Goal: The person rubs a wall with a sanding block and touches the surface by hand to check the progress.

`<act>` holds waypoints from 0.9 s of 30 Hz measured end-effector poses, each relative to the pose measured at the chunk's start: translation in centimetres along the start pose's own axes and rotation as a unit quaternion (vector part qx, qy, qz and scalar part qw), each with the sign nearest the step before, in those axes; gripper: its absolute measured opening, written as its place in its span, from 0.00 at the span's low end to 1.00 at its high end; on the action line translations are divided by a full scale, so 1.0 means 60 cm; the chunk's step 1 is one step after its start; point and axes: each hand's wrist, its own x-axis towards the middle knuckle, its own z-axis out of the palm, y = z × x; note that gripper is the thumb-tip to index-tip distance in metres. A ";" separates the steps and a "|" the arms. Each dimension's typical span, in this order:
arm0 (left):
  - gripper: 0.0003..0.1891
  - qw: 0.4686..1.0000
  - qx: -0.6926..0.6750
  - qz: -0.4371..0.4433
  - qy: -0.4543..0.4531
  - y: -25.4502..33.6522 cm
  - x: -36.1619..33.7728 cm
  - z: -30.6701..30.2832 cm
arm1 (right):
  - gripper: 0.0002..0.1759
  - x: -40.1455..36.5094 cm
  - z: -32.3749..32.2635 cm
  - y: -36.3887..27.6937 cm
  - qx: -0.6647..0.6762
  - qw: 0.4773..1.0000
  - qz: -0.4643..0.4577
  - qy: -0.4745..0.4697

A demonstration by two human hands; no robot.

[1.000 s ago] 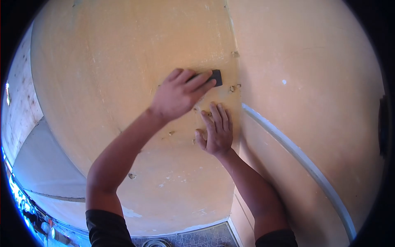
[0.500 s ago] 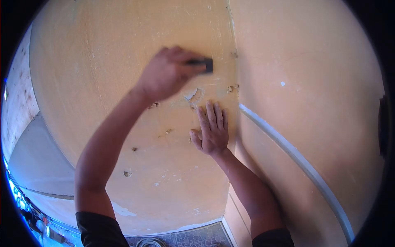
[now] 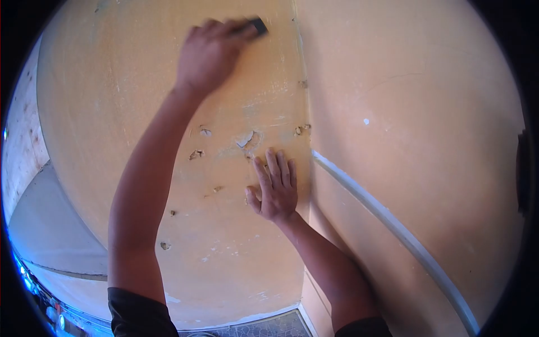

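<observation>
My left hand (image 3: 210, 51) is raised high on the orange wall (image 3: 140, 101) and grips a small dark sanding block (image 3: 257, 25), pressed against the surface near the wall's corner edge. My right hand (image 3: 273, 188) lies flat on the same wall lower down, fingers spread and pointing up. Just above its fingertips is a chipped patch of paint (image 3: 246, 139), with smaller chips (image 3: 196, 153) scattered to the left.
A vertical corner (image 3: 306, 129) separates this wall from a second orange wall (image 3: 421, 112) on the right, which carries a slanting white strip (image 3: 387, 216). Patterned floor tiles (image 3: 264, 327) show at the bottom. A grey surface (image 3: 45, 224) lies at the lower left.
My left hand has swept the block upward along the wall, uncovering the chipped patch. My right hand has stayed flat in place; the view has tilted up slightly.
</observation>
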 end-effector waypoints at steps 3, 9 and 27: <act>0.18 0.994 0.011 -0.103 0.023 0.017 0.007 0.012 | 0.37 0.002 0.001 0.000 0.006 1.000 -0.002 0.010; 0.22 0.997 -0.050 0.058 -0.017 0.092 -0.064 0.013 | 0.36 0.004 0.001 -0.001 -0.004 1.000 0.001 0.015; 0.17 0.979 0.007 -0.205 0.009 -0.053 0.070 -0.045 | 0.35 -0.003 0.002 -0.006 -0.010 1.000 0.003 0.014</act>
